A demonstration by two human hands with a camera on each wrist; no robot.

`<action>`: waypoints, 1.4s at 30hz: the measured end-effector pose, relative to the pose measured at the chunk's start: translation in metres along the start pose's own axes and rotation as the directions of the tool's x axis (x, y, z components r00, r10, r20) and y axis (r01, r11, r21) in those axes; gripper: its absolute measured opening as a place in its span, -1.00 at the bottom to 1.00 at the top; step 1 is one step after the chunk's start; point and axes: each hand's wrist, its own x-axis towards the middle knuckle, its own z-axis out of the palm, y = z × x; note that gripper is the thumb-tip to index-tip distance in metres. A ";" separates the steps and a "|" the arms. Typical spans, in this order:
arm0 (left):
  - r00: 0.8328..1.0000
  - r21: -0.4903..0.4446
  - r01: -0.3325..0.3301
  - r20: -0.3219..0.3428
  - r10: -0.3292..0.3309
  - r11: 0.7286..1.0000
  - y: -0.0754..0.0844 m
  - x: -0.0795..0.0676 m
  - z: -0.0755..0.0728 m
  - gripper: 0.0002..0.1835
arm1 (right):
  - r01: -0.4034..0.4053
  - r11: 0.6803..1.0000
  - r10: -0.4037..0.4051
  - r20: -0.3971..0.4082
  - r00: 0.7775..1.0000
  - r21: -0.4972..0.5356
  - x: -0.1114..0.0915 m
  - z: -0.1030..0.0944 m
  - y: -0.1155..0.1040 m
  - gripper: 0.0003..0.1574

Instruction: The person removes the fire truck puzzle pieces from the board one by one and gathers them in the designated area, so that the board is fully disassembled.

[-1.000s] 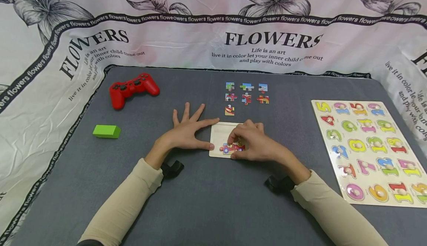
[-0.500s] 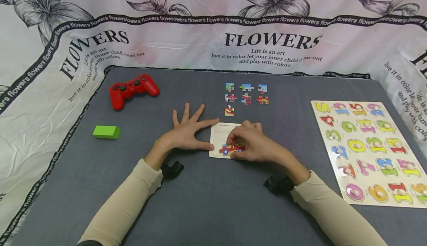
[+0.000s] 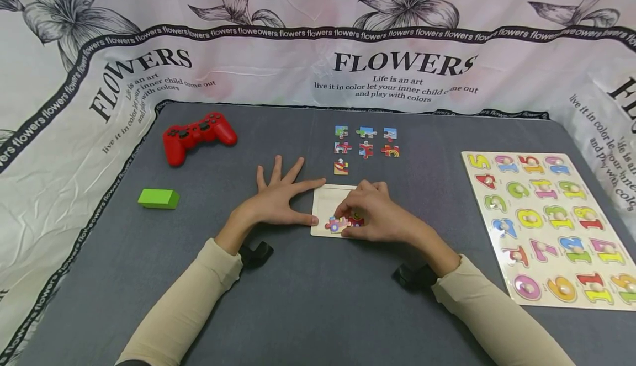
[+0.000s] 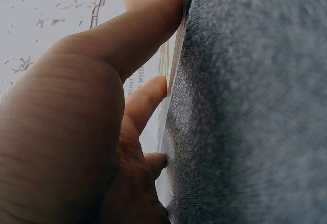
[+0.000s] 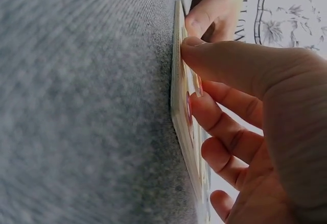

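A small wooden puzzle tray point(image 3: 325, 195) lies on the grey table. My left hand point(image 3: 275, 203) is spread flat on the cloth, with thumb and index fingertips at the tray's left edge. Over the tray's lower part, my right hand point(image 3: 380, 214) pinches a jigsaw piece point(image 3: 337, 224) with a purple and pink picture. In the right wrist view this piece point(image 5: 198, 84) stands tilted between thumb and fingers, close over the tray. Another red piece point(image 3: 356, 219) lies in the tray, partly hidden beneath the right fingers.
Several loose jigsaw pieces point(image 3: 366, 149) lie in rows behind the tray. At the left are a red game controller point(image 3: 199, 137) and a green block point(image 3: 158, 199). A large number puzzle board point(image 3: 541, 233) lies at the right.
The piece in my right hand has shifted slightly left and tilted, and looks paler now. The right hand moved a little left with it. My left hand stays in place.
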 end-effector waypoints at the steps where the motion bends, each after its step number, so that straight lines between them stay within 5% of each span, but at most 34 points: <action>1: 1.000 0.002 0.001 0.000 -0.001 1.000 0.000 0.000 0.000 -0.07 | 0.006 1.000 -0.006 -0.002 1.000 0.003 0.000 0.000 0.001 -0.59; 17: 1.000 0.002 -0.004 0.002 0.004 1.000 0.000 -0.001 0.000 -0.06 | 0.057 0.998 -0.052 -0.107 0.993 0.040 -0.001 -0.005 0.013 -0.60; 42: 1.000 0.008 -0.005 0.004 0.005 1.000 -0.001 -0.001 0.002 -0.06 | -0.075 0.996 0.083 -0.238 0.968 0.044 -0.005 -0.033 0.044 -0.59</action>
